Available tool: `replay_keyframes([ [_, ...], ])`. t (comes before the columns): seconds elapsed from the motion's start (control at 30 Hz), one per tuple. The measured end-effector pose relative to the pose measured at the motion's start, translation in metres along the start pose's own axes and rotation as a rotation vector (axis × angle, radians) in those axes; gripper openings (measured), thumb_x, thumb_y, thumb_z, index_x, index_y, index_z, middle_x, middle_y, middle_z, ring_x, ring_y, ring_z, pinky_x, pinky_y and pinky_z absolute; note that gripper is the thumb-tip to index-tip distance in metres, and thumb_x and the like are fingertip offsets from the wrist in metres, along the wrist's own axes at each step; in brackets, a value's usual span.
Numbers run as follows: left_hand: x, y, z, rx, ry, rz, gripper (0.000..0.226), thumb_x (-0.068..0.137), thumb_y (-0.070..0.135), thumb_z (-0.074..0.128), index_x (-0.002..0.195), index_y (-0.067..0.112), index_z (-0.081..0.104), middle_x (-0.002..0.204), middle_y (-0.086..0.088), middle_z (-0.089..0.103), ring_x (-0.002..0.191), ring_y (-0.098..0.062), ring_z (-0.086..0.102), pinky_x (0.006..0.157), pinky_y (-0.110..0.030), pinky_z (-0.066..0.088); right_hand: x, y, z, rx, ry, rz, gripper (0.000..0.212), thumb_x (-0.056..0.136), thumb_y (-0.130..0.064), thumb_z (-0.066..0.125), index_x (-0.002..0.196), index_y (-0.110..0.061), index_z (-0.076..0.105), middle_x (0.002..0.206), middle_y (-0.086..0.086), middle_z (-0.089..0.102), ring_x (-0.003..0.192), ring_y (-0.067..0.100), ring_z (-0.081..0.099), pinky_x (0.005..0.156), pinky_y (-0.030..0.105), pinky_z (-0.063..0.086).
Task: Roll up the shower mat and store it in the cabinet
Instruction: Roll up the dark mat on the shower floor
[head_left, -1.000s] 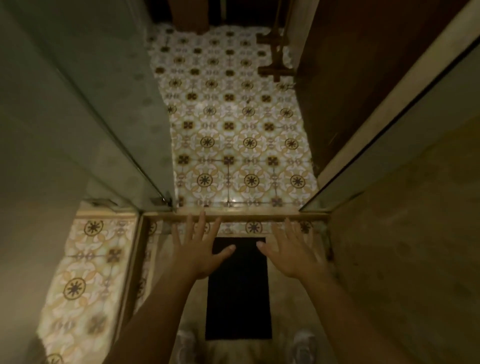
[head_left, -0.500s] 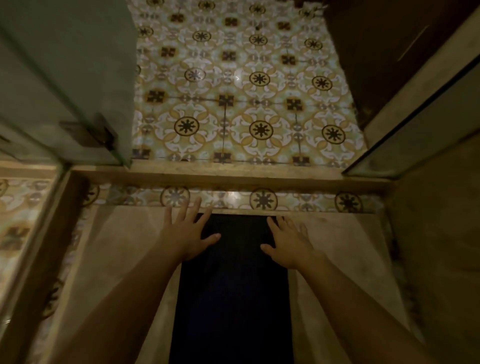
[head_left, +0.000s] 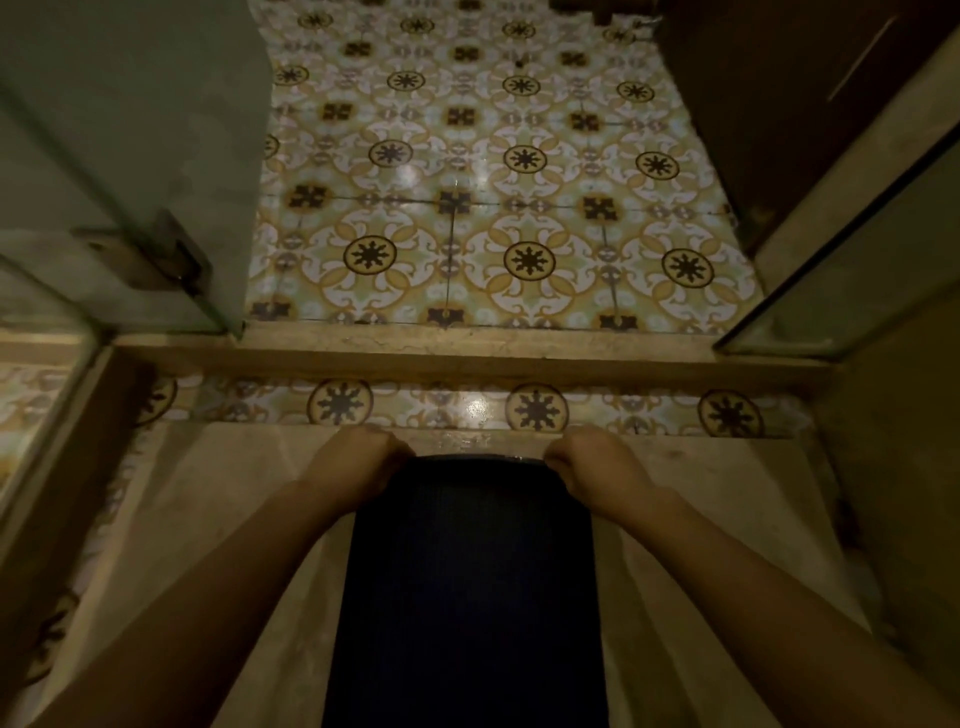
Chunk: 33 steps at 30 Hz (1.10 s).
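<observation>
The shower mat (head_left: 467, 587) lies flat on the beige shower floor (head_left: 218, 519), a dark strip running from the bottom of our view up to our two hands. Our left hand (head_left: 358, 457) is curled closed over the mat's far left corner, and our right hand (head_left: 592, 462) is curled closed over the far right corner; the fingers fold down out of sight, so we see knuckles only. Between the hands the mat's far edge (head_left: 478, 457) shows as a slightly raised, rounded lip, with the rest of the mat stretching back from the hands toward us, between our forearms. Just beyond the hands runs a narrow band of patterned tile (head_left: 441, 405), then a stone threshold (head_left: 467, 348), and past that the patterned bathroom floor (head_left: 493, 208). Beyond and to the left of the left hand stands a glass panel (head_left: 130, 156) with a metal hinge (head_left: 156, 260); to the right of the right hand is another glass panel (head_left: 857, 270), and beyond it a dark wooden door (head_left: 769, 104).
</observation>
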<state>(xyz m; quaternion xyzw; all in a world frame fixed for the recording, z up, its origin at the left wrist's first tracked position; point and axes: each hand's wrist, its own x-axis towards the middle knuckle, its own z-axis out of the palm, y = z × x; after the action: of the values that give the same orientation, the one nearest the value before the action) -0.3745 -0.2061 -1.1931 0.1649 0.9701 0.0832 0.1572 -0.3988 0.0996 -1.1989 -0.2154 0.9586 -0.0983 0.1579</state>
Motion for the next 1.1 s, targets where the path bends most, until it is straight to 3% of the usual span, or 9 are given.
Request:
replay_keyframes([
  [0.13,0.003,-0.003,0.004,-0.064,-0.038,-0.089,0.014,0.088,0.023,0.066,0.099,0.021,0.074,0.100,-0.003,0.070,0.089,-0.018,0.064,0.076,-0.029,0.050,0.001,0.006,-0.001,0.030,-0.053,0.009,0.020,0.088,-0.033,0.068,0.101,-0.021,0.076,0.096,0.005,0.069,0.092,0.023,0.064,0.071,0.024,0.040],
  [0.27,0.012,0.002,0.007,-0.058,-0.087,-0.143,0.015,0.085,0.025,0.071,0.098,0.020,0.073,0.102,-0.006,0.069,0.093,-0.022,0.063,0.078,-0.030,0.049,0.008,-0.001,0.005,0.014,-0.122,0.057,0.039,0.083,-0.036,0.075,0.119,-0.021,0.070,0.110,0.007,0.070,0.108,0.025,0.060,0.088,0.029,0.046],
  [0.47,0.007,0.004,0.017,-0.048,-0.213,-0.122,0.016,0.077,0.025,0.077,0.091,0.023,0.070,0.097,0.000,0.068,0.093,-0.018,0.061,0.071,-0.024,0.044,0.008,-0.007,0.010,0.039,-0.189,0.085,0.042,0.075,-0.029,0.083,0.114,-0.019,0.071,0.110,0.006,0.067,0.101,0.021,0.062,0.082,0.030,0.049],
  [0.67,0.000,-0.002,0.022,-0.089,-0.152,-0.103,0.014,0.080,0.030,0.075,0.090,0.023,0.067,0.093,0.000,0.069,0.088,-0.017,0.062,0.070,-0.025,0.045,0.003,-0.008,0.016,0.011,-0.160,0.070,0.031,0.078,-0.029,0.079,0.106,-0.017,0.070,0.108,0.008,0.066,0.102,0.025,0.060,0.080,0.031,0.047],
  [0.83,0.011,0.004,0.019,-0.083,-0.150,-0.113,0.033,0.084,0.025,0.070,0.114,0.025,0.055,0.110,-0.006,0.049,0.092,-0.024,0.059,0.082,-0.035,0.051,0.009,-0.009,0.014,-0.042,-0.183,0.058,0.022,0.081,-0.026,0.073,0.100,-0.016,0.069,0.105,0.010,0.065,0.099,0.027,0.061,0.078,0.031,0.048],
  [0.97,0.026,0.008,0.008,0.032,-0.114,-0.096,0.023,0.082,0.025,0.065,0.104,0.021,0.059,0.105,-0.011,0.054,0.087,-0.026,0.057,0.072,-0.034,0.050,0.018,-0.006,0.006,-0.100,-0.155,0.066,0.021,0.081,-0.023,0.071,0.098,-0.012,0.068,0.106,0.013,0.063,0.093,0.028,0.062,0.070,0.031,0.047],
  [1.1,0.041,0.017,0.003,0.109,-0.060,-0.123,0.026,0.080,0.019,0.065,0.103,0.016,0.055,0.100,-0.012,0.059,0.091,-0.028,0.057,0.065,-0.032,0.040,0.023,-0.005,0.000,-0.108,-0.046,0.060,0.027,0.078,-0.015,0.072,0.103,-0.013,0.061,0.112,0.008,0.059,0.092,0.027,0.062,0.067,0.033,0.048],
])
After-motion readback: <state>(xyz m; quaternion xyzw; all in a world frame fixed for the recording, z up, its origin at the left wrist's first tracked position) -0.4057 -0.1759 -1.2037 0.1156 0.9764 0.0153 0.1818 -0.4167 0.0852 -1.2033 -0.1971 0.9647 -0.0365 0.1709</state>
